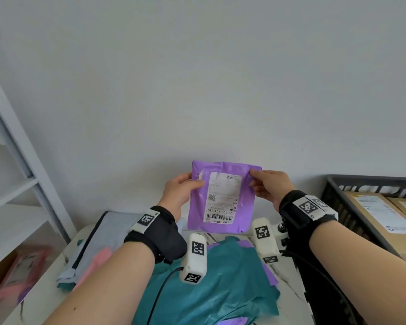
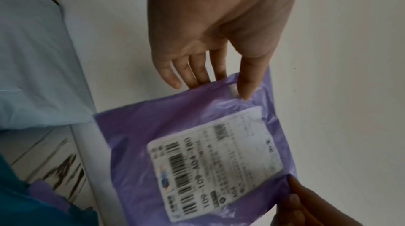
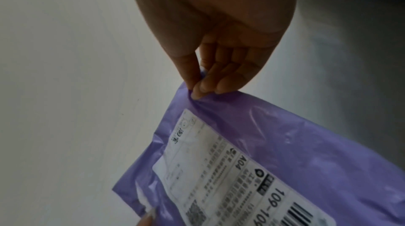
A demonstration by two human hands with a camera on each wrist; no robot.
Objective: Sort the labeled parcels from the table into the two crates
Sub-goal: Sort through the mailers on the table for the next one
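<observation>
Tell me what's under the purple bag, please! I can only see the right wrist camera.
Observer: A teal parcel lies on the table below the purple bag.
Operator: Is the other hand holding the bag too?
Observer: Yes. The left hand grips its left edge, thumb on the front.
Operator: Where's a crate?
Observer: A dark crate stands to the right of the table, with cardboard boxes inside.
</observation>
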